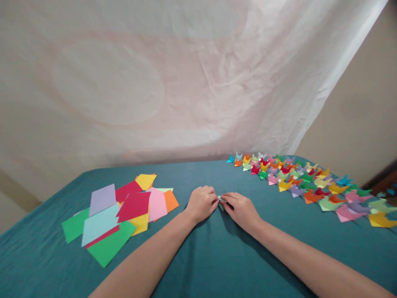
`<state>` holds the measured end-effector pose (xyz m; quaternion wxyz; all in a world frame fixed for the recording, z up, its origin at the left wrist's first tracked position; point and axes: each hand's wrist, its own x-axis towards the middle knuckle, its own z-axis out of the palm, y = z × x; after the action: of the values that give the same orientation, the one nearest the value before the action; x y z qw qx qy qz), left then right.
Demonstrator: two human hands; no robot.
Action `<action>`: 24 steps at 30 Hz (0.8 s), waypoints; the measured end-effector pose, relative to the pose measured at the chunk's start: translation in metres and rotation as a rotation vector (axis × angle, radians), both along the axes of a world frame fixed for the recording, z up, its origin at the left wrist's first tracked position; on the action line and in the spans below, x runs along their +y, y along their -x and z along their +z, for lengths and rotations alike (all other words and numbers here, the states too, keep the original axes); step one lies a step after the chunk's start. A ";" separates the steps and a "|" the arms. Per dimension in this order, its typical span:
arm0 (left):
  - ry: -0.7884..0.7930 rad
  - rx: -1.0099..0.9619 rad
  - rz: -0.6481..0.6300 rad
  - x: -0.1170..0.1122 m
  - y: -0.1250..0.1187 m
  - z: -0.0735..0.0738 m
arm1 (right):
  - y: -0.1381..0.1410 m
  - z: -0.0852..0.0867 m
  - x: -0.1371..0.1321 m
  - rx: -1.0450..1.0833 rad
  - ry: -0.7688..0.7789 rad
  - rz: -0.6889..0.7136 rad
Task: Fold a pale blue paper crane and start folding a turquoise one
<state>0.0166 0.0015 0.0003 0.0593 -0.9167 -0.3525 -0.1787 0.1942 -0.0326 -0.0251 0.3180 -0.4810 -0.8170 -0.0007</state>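
My left hand (202, 203) and my right hand (241, 210) meet at the middle of a teal-covered table (198, 256). Both hands pinch a small pale blue folded paper (222, 199) between their fingertips, low against the cloth. Most of the paper is hidden by my fingers. Both forearms reach in from the bottom edge.
A loose pile of flat coloured paper squares (120, 213) lies to the left. Rows of several small folded paper birds (307, 184) in many colours fill the right side up to the table's far edge. A creased white sheet (155, 82) hangs behind the table.
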 end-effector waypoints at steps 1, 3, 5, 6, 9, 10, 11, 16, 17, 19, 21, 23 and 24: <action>-0.001 0.000 0.000 0.000 0.000 0.000 | 0.000 0.000 0.000 -0.014 -0.006 0.003; -0.002 -0.001 -0.001 0.000 0.000 0.000 | -0.001 0.000 0.000 -0.039 -0.015 0.005; -0.003 -0.003 0.000 -0.001 0.000 0.001 | -0.002 0.001 0.000 -0.061 -0.021 0.009; -0.004 -0.004 0.001 -0.001 0.000 0.001 | -0.002 0.001 0.000 -0.072 -0.023 0.013; -0.005 -0.004 0.000 -0.002 0.000 0.001 | -0.003 0.003 -0.001 -0.099 -0.027 0.025; -0.004 -0.005 0.000 -0.002 0.000 0.001 | -0.003 0.004 -0.001 -0.108 -0.030 0.027; -0.003 -0.006 -0.001 -0.002 0.000 0.002 | -0.003 0.005 -0.001 -0.116 -0.033 0.026; 0.006 -0.014 0.001 -0.003 0.000 0.001 | -0.004 0.006 -0.002 -0.160 -0.062 0.034; 0.009 -0.017 0.002 -0.003 0.000 0.001 | -0.004 0.006 -0.002 -0.172 -0.070 0.038; 0.019 -0.026 0.003 -0.003 0.001 0.000 | -0.004 0.006 -0.002 -0.198 -0.090 0.041; 0.031 -0.037 0.003 -0.002 0.003 -0.001 | -0.005 0.006 -0.002 -0.217 -0.110 0.038; 0.062 -0.072 0.002 -0.002 0.005 -0.002 | -0.005 0.005 -0.002 -0.228 -0.126 0.036; 0.085 -0.097 0.001 -0.002 0.006 -0.003 | -0.006 0.005 -0.002 -0.233 -0.133 0.036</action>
<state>0.0107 -0.0002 -0.0027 0.0032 -0.9083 -0.3629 -0.2079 0.1999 -0.0345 -0.0197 0.2518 -0.4409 -0.8551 -0.1050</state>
